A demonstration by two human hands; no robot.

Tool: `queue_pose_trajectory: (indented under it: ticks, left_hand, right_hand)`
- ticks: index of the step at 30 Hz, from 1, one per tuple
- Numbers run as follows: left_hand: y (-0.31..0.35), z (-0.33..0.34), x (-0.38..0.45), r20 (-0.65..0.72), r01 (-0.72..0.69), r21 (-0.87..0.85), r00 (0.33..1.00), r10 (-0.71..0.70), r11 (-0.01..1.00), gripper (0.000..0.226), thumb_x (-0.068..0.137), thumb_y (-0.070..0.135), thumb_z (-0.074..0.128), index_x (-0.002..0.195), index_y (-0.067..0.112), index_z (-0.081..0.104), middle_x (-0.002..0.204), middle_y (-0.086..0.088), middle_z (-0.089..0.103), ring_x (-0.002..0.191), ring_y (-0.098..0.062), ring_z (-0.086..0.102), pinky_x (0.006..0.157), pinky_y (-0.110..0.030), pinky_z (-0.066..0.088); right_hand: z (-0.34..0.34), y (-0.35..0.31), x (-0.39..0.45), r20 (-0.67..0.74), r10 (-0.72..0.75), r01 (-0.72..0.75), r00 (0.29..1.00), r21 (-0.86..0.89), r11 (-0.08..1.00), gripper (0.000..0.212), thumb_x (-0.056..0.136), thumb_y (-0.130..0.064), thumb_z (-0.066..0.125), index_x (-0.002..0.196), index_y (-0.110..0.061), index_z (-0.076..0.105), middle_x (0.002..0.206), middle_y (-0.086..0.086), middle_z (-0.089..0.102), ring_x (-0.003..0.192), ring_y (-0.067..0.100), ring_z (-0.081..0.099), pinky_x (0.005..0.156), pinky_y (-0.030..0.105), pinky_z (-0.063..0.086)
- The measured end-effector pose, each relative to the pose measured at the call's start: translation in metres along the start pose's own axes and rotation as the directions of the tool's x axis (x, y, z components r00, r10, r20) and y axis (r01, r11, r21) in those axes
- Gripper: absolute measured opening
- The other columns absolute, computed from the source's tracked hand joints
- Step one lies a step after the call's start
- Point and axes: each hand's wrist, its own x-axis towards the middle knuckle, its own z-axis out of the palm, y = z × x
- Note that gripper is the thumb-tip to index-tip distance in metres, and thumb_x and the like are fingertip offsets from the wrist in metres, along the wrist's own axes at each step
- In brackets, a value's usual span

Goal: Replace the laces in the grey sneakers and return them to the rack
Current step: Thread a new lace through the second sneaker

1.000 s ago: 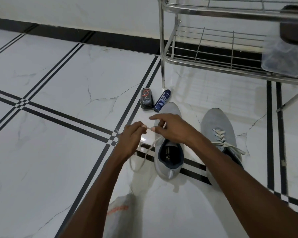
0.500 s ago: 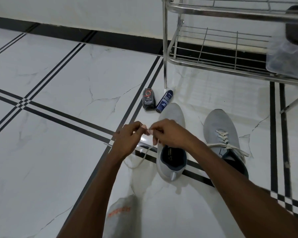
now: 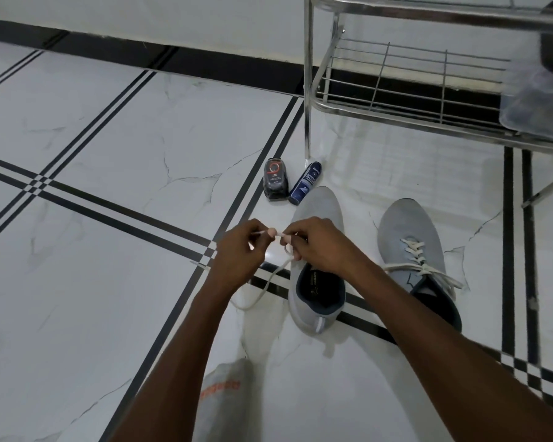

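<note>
Head view, left hand and right hand both pinching white lace, above unlaced grey sneaker

both hands, left hand and right hand, pinch a white lace beside the unlaced grey sneaker.

The floor is glossy white marble-look tile with thin grey veins and black inlaid stripes, polished enough to mirror the rack, which is shiny chromed metal tube and wire. Both sneakers, the near-left one and the right one, look like matt grey knit cloth. The lace is flat off-white woven fabric. The blue bottle and dark container seem glossy plastic
</note>
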Motion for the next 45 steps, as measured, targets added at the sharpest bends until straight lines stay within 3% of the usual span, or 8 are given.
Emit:
queue_pose_trajectory:
  ticks: [4,10,15,21,25,30,38,45]
  left_hand:
    - [0.01,0.003,0.002,-0.155,0.053,-0.255,0.983,-0.095,0.966,0.022,0.094,0.035,0.074,0.089,0.014,0.072,0.089,0.005,0.072,0.07,-0.008,0.065,0.063,-0.016,0.05]
    - [0.033,0.018,0.001,-0.05,0.115,-0.703,0.977,-0.21,0.702,0.018,0.099,0.017,0.066,0.104,0.0,0.06,0.094,-0.014,0.078,0.064,-0.016,0.065,0.06,-0.024,0.052]
    - [0.034,0.035,0.004,0.004,0.084,-0.504,0.995,-0.095,0.86,0.01,0.097,0.009,0.068,0.098,-0.001,0.07,0.082,-0.014,0.076,0.064,-0.022,0.068,0.062,-0.03,0.057]
    - [0.031,0.057,0.0,0.049,-0.005,-0.136,0.999,0.012,0.991,0.003,0.089,0.022,0.078,0.087,0.02,0.078,0.079,0.01,0.075,0.066,0.001,0.066,0.065,-0.013,0.049]
    - [0.039,0.06,0.001,0.058,-0.088,-0.043,0.994,0.09,0.995,0.004,0.083,0.02,0.081,0.086,0.023,0.079,0.088,0.006,0.072,0.068,0.001,0.058,0.065,-0.01,0.041]
    - [0.043,0.065,-0.003,0.109,-0.116,0.086,0.988,0.106,0.99,0.009,0.078,0.019,0.081,0.086,0.022,0.078,0.09,0.001,0.069,0.077,-0.013,0.06,0.069,-0.024,0.045]
    - [0.042,0.07,-0.005,0.099,-0.115,0.159,0.99,0.1,0.98,0.009,0.082,0.031,0.078,0.09,0.025,0.079,0.098,0.006,0.062,0.086,-0.013,0.06,0.072,-0.032,0.053]
    - [0.042,0.07,-0.008,0.058,-0.112,0.176,0.993,0.104,0.978,0.008,0.084,0.033,0.077,0.089,0.027,0.079,0.097,0.011,0.055,0.082,-0.007,0.055,0.062,-0.019,0.04]
  right_hand:
    - [0.001,0.001,-0.003,0.034,0.003,-0.004,0.999,0.031,1.0,0.02,0.1,-0.025,0.06,0.106,-0.017,0.078,0.092,0.004,0.076,0.08,0.017,0.073,0.081,0.036,0.06]
    - [-0.024,0.013,-0.015,-0.081,0.115,-0.103,0.99,0.141,0.985,0.025,0.094,-0.016,0.063,0.116,-0.024,0.072,0.091,-0.004,0.076,0.072,0.002,0.067,0.071,0.023,0.052]
    - [-0.048,0.04,-0.036,-0.128,0.216,-0.217,0.968,0.003,0.976,0.018,0.082,-0.033,0.079,0.095,-0.023,0.072,0.085,-0.006,0.072,0.075,0.008,0.067,0.067,0.022,0.051]
    - [-0.02,0.055,-0.047,-0.208,0.134,-0.157,0.969,-0.098,0.983,0.015,0.08,-0.027,0.077,0.093,-0.019,0.077,0.084,-0.003,0.074,0.077,0.014,0.069,0.072,0.026,0.056]
    - [-0.026,0.062,-0.046,-0.203,0.196,-0.19,0.96,0.046,0.981,0.012,0.084,-0.023,0.074,0.091,-0.018,0.082,0.082,-0.001,0.078,0.076,0.014,0.073,0.077,0.036,0.062]
    - [-0.034,0.067,-0.047,-0.083,0.372,-0.305,0.925,0.423,0.853,0.012,0.087,-0.007,0.072,0.095,-0.01,0.082,0.082,0.007,0.078,0.082,0.021,0.076,0.072,0.03,0.063]
    - [-0.034,0.07,-0.045,-0.025,0.377,-0.319,0.926,0.484,0.815,0.01,0.087,-0.009,0.074,0.095,-0.009,0.081,0.085,0.01,0.078,0.089,0.024,0.075,0.077,0.034,0.063]
    - [-0.036,0.072,-0.043,0.034,0.349,-0.316,0.937,0.512,0.799,0.013,0.085,-0.016,0.08,0.097,-0.011,0.081,0.09,0.009,0.079,0.095,0.023,0.075,0.08,0.034,0.063]
